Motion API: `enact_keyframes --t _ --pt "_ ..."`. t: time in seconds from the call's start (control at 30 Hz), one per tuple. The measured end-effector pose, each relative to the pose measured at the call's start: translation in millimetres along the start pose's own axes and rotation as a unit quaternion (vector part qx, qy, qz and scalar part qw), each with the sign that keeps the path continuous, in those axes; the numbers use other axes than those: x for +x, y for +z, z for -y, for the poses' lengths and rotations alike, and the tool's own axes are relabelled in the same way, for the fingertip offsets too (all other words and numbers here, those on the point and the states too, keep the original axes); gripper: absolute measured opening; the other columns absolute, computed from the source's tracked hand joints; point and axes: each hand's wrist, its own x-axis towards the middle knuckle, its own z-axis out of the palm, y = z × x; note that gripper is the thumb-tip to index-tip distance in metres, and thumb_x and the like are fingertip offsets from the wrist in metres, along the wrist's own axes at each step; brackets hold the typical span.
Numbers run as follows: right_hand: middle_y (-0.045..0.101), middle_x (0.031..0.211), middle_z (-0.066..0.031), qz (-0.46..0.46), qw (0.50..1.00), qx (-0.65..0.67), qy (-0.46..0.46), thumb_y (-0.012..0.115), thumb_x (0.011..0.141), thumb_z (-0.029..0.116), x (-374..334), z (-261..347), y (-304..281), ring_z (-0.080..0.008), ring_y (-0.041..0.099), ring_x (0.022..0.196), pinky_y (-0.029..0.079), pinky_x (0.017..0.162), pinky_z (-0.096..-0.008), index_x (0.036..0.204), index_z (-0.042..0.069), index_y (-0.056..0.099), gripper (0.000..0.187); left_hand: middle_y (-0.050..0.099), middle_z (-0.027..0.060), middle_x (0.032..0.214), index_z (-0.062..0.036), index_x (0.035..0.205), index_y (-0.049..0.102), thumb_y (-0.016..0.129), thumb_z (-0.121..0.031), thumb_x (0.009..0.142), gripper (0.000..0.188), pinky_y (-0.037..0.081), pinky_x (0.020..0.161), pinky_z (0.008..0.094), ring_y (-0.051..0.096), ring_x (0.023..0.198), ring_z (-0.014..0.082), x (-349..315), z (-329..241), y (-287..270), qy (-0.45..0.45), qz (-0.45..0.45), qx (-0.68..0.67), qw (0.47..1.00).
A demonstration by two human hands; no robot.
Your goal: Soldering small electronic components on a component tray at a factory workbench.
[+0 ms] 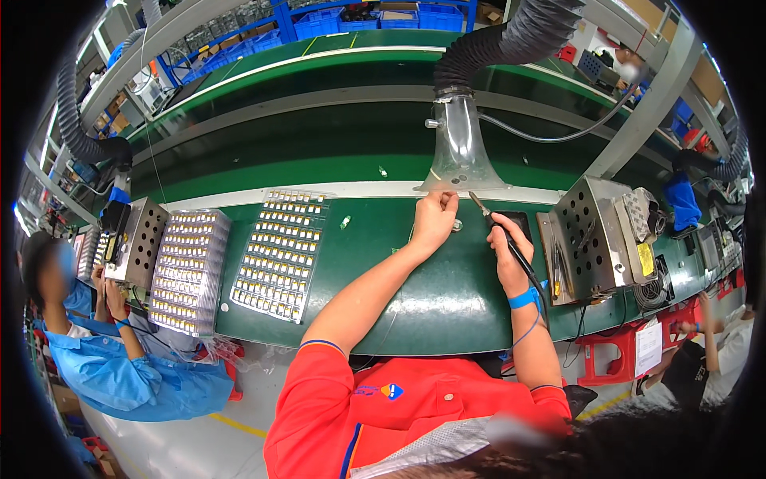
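Note:
My left hand (435, 224) is closed in a pinch under the lip of a clear funnel-shaped fume hood (461, 152). What the pinch holds is too small to make out. My right hand (508, 246) grips a black-handled soldering iron (520, 260), its tip pointing up and left toward my left fingertips. A blue strap (523, 298) circles my right wrist. Left of my hands, a clear tray (279, 254) carries rows of small white and yellow parts. Beside it stands a tall stack of similar filled trays (188, 271).
The green bench (415, 319) runs below a white ledge (359, 190). A perforated metal box (586, 235) stands at the right, with tweezers (560, 267) on its side. A black ribbed hose (495, 49) hangs overhead. Another person in blue (136, 375) works at the left.

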Motion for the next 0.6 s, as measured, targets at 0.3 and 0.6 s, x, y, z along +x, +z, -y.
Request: enact_keyframes --t 0.3,0.6 --pt "0.057 0.074 -0.0019 0.003 1.000 -0.011 -0.014 0.055 0.089 0.011 0.4 1.9 0.9 -0.0067 0.050 0.066 0.041 0.060 -0.0197 0.109 0.002 0.061 0.022 0.063 0.0044 0.068 0.0046 0.086 0.064 0.063 -0.012 0.083 0.016 0.045 0.056 0.0246 0.054 0.058 0.0080 1.6 2.3 -0.9 -0.028 -0.015 -0.017 0.999" --pt "0.058 0.078 -0.0029 -0.028 0.997 -0.055 -0.052 0.057 0.088 0.010 -12.3 16.1 -13.5 -0.0095 0.051 0.067 0.042 0.061 -0.0228 0.107 0.001 0.061 0.022 0.062 0.0013 0.070 0.0018 0.087 0.066 0.065 -0.012 0.081 0.015 0.043 0.059 0.0219 0.053 0.062 0.0056 -5.2 -5.3 -6.0 -0.083 -0.015 -0.089 0.992"
